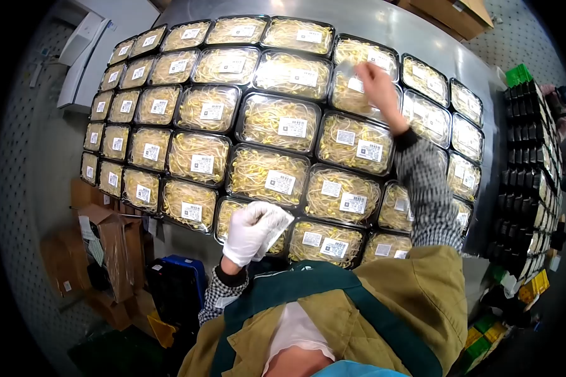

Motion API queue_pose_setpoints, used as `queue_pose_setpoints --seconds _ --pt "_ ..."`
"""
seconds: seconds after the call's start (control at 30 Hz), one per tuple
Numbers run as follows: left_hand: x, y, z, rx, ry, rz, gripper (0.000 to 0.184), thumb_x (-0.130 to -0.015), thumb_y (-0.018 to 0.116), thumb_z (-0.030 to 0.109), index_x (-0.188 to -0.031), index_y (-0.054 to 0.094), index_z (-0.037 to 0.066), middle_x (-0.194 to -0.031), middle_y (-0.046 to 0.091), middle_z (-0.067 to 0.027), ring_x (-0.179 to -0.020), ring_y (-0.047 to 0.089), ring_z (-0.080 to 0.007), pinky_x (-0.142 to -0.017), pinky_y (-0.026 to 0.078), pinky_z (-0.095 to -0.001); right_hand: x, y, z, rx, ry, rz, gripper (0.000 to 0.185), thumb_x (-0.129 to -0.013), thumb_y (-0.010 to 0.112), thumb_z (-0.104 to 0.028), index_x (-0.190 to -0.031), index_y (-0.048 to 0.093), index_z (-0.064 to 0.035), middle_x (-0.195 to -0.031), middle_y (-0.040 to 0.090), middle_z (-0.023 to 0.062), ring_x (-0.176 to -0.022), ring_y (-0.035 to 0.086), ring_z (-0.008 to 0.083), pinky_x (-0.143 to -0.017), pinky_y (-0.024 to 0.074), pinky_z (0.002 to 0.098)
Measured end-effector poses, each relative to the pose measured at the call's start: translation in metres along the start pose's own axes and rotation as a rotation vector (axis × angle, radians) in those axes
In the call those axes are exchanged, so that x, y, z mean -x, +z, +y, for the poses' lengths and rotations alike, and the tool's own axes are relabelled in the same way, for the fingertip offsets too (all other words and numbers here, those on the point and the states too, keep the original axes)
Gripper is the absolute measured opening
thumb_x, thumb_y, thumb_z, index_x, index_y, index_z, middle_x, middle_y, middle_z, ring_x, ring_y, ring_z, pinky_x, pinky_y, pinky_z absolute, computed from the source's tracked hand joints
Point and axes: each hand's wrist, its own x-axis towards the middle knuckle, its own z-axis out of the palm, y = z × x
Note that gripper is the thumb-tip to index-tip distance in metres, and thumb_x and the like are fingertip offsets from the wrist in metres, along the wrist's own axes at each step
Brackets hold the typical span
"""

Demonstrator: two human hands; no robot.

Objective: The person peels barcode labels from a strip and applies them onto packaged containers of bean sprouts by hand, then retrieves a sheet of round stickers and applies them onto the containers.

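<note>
Rows of black trays of bean sprouts under clear film, such as this tray (280,122), cover the steel table (365,19). Each shows a white printed label, and several on the right side bear a second one. My left hand (248,232), in a white glove, is closed on a sheet of labels (279,227) above the front row. My bare right hand (378,87) reaches over a tray (343,94) in the second row from the back. Its fingers are closed by a small pale label (356,84); whether they grip it is unclear.
Stacked black trays (525,157) stand at the right beside the table. Cardboard boxes (110,251) and a blue-edged dark crate (176,289) are below left. Another box (449,16) lies behind the table, and part of another person (560,103) shows at far right.
</note>
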Motion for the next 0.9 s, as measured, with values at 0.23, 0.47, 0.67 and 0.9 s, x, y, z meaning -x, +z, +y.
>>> queue_pose_setpoints --seconds 0.23,0.47,0.67,0.9 --pt "0.027 -0.023 0.0 -0.006 0.106 0.031 0.026 -0.083 0.064 -0.004 -0.109 0.063 -0.003 -0.098 0.067 -0.0082 -0.087 0.065 -0.0123 -0.071 0.051 -0.0229 -0.105 0.018 0.074 0.847 -0.096 0.079 0.045 -0.085 0.056 -0.054 -0.095 0.064 -0.0105 -0.099 0.063 0.0108 -0.097 0.059 0.0286 -0.081 0.04 0.0461" --pt "0.037 -0.037 -0.014 0.009 0.093 0.096 0.005 -0.086 0.061 0.001 -0.088 0.065 -0.001 -0.079 0.064 -0.0043 -0.064 0.056 -0.0084 -0.056 0.044 -0.0231 -0.083 0.03 0.062 0.536 -0.278 0.285 0.022 -0.089 0.058 -0.025 -0.106 0.064 -0.0113 -0.1 0.065 0.0097 -0.094 0.06 0.03 -0.078 0.0451 0.042" --pt "0.036 -0.041 -0.045 -0.412 0.473 0.406 0.017 -0.08 0.074 0.013 -0.071 0.062 0.003 -0.063 0.056 -0.0088 -0.054 0.053 -0.02 -0.051 0.041 -0.0293 0.183 0.069 -0.14 -0.486 0.061 -1.029 0.027 -0.086 0.068 -0.026 -0.098 0.068 -0.0017 -0.081 0.067 0.0033 -0.072 0.057 0.0073 -0.063 0.0453 0.0243" --pt "0.079 -0.134 -0.048 0.012 0.004 -0.164 0.01 -0.081 0.072 0.006 -0.088 0.069 0.0 -0.074 0.065 -0.0037 -0.065 0.06 -0.0088 -0.056 0.047 -0.0204 0.264 0.109 -0.152 -0.286 0.178 -0.271 0.011 -0.087 0.064 -0.011 -0.083 0.062 -0.0007 -0.072 0.06 0.0021 -0.065 0.054 0.0113 -0.061 0.0415 0.0246"
